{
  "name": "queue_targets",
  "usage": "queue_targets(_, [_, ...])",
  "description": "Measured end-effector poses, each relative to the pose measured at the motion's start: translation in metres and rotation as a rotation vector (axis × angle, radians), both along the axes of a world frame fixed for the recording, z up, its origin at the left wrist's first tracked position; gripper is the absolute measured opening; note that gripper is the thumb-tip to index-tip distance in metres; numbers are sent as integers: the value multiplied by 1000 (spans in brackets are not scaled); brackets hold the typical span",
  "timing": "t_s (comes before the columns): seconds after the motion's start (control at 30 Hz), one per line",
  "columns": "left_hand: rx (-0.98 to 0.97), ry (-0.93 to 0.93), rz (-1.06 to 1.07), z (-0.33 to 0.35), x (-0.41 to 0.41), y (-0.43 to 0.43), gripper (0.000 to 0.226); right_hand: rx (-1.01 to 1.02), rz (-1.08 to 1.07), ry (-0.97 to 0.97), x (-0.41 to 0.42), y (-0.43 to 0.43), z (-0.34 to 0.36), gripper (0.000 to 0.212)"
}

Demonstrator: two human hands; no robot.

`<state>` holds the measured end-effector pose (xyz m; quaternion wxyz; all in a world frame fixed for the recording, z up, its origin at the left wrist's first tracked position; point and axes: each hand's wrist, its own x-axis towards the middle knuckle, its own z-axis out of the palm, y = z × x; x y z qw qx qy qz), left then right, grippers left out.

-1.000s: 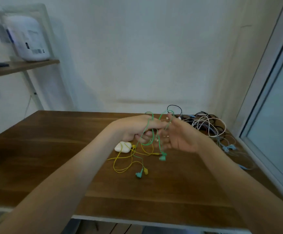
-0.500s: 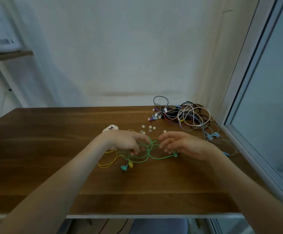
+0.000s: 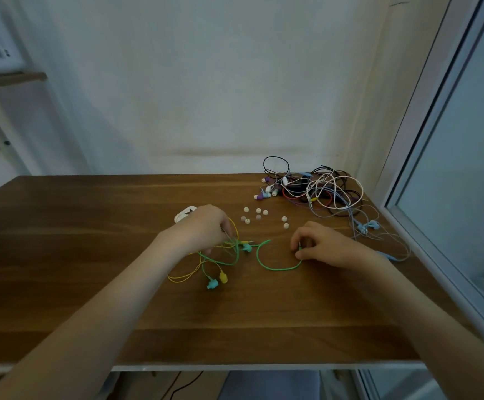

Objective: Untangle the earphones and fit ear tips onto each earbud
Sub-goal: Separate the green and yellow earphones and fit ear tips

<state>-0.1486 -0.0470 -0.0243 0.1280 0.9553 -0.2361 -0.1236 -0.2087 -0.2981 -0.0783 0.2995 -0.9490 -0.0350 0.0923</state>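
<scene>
From here I see the left hand point(image 3: 203, 230) curled down over the knot where the green earphones point(image 3: 275, 267) and the yellow earphones point(image 3: 181, 278) cross. Its fingers grip those cords near the middle of the table point(image 3: 62, 255). The right hand point(image 3: 328, 248) sits just beside it, thumb and fingertips pinching the end of the green cord, which loops flat on the wood between both hands. A teal earbud point(image 3: 212, 283) and a yellow earbud point(image 3: 223, 277) lie touching, toward the near edge. Loose white ear tips point(image 3: 258, 217) are scattered behind the hands. A tangled pile of other earphones point(image 3: 321, 192) fills the far right corner. A white case point(image 3: 183, 215) peeks out behind the left hand.
</scene>
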Motion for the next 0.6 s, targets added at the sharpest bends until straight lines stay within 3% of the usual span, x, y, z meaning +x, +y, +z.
queue_targets(0.33, [-10,90,-235,-1,-4,-2,15,128,-32,-58,7,24,-4,23])
queue_targets(0.5, [17,248,-266,-5,-8,-4,37,175,25,-75,14,37,-2,20])
queue_targets(0.6, [-73,271,-311,-5,-9,-3,24,184,70,-79,16,43,-1,17])
